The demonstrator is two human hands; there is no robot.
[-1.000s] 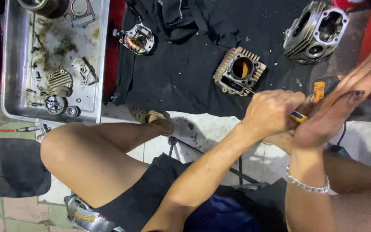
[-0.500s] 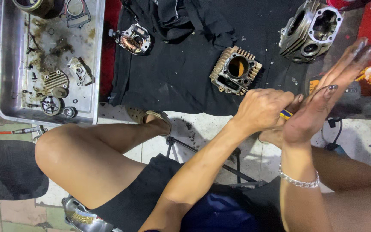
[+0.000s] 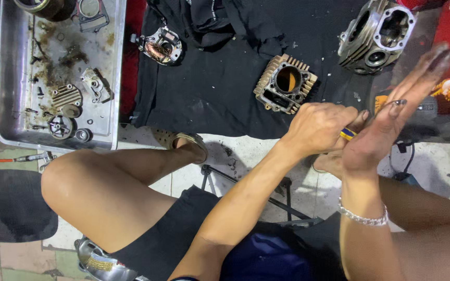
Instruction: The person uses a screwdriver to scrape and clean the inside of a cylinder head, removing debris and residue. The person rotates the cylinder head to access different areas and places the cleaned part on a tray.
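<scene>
This looks like a small repair shop for motorbike engines, with the work done down on the floor. A dirty silver metal tray (image 3: 6, 78) holds little greasy gears and screws. A black cloth (image 3: 220, 88) is spread on the floor, and engine parts lie on it: a tan metal block with fins and a big round hole (image 3: 285, 83), a grey metal engine head (image 3: 376, 34), and a small round part with copper wire (image 3: 161, 46). The floor (image 3: 246, 153) is stained and worn.

Both hands are drifting leftward in view, left hand (image 3: 321, 127) keeping its fist round the yellow-blue handle (image 3: 348, 133) (right hand (image 3: 386, 130) staying flat, fingers spreading slightly).
</scene>
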